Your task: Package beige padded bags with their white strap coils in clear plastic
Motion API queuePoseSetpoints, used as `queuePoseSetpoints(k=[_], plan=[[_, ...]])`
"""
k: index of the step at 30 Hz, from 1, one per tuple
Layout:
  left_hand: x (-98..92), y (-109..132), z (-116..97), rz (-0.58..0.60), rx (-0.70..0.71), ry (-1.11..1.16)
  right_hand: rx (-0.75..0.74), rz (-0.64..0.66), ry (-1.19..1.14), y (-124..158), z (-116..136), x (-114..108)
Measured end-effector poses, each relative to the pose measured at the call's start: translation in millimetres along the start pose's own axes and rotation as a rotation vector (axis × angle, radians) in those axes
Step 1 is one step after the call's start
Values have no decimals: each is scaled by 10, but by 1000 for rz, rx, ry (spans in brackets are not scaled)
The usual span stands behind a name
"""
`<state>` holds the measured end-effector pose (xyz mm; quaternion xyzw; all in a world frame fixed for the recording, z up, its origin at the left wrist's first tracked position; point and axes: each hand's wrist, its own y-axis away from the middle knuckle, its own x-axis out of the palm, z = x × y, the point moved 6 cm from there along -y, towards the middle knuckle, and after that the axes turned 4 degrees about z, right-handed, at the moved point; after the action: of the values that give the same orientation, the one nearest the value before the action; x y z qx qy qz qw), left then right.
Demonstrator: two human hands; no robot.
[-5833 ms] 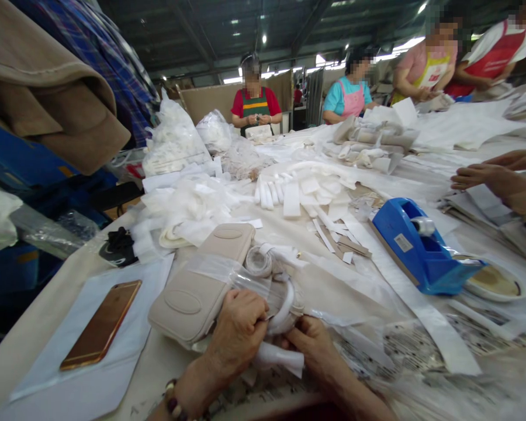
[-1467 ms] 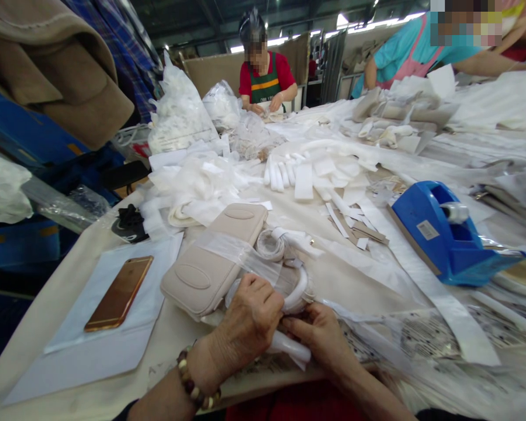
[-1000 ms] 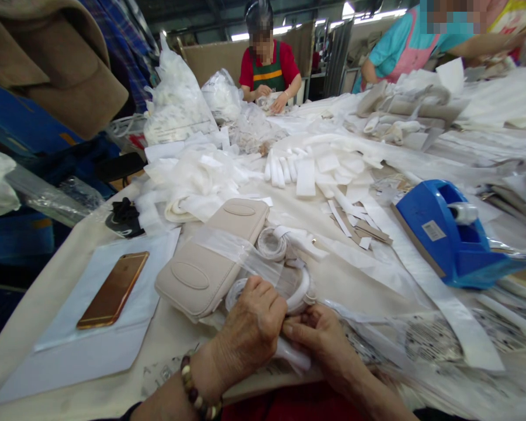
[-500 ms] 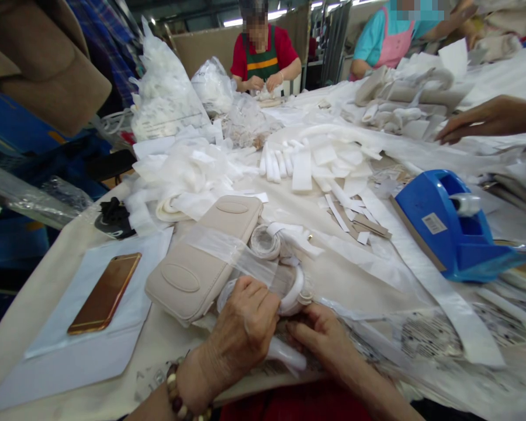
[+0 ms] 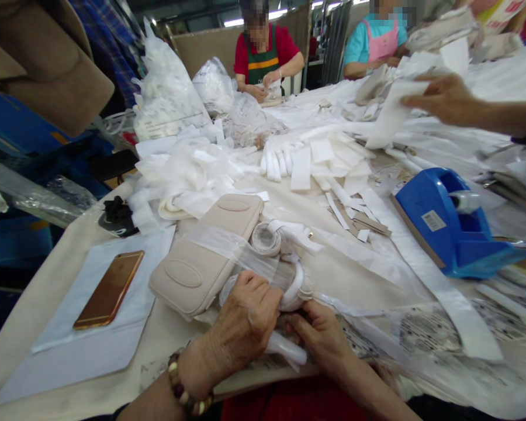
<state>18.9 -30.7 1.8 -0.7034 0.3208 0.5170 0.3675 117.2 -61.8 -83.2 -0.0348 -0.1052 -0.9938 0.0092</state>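
Observation:
A beige handbag (image 5: pixel 206 251) lies tilted across the table, with a clear plastic band (image 5: pixel 234 248) round its middle. Beside it sits a coiled strap (image 5: pixel 266 241) wrapped in white material. My left hand (image 5: pixel 249 316) is closed round the white-wrapped strap (image 5: pixel 294 289) at the bag's near side; a white roll end (image 5: pixel 289 349) sticks out below it. Just to the right, the fingers of my right hand (image 5: pixel 319 333) pinch at the underside of the same wrapped strap. What lies between those fingertips is mostly hidden.
A gold phone (image 5: pixel 109 289) rests on papers at left. On the right stands a blue tape dispenser (image 5: pixel 447 222). White wrapping pieces (image 5: pixel 307 166) are heaped behind the bag. Two co-workers work across the table; another person's hand (image 5: pixel 451 102) holds a white sheet (image 5: pixel 394 114) at right.
My hands stay almost in place on the wrapped strap. At right, the other person's hand has lifted a white sheet. The co-worker in pink apron has drawn their arms in.

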Motion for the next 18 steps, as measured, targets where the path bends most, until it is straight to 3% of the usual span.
queuePoseSetpoints(k=[11,18], plan=[[-111,-2,87,-58,14,162,-147,24,159,-22,132,32],[-106,-3,120,-30,-14,223,-482,-22,571,14,252,-3]])
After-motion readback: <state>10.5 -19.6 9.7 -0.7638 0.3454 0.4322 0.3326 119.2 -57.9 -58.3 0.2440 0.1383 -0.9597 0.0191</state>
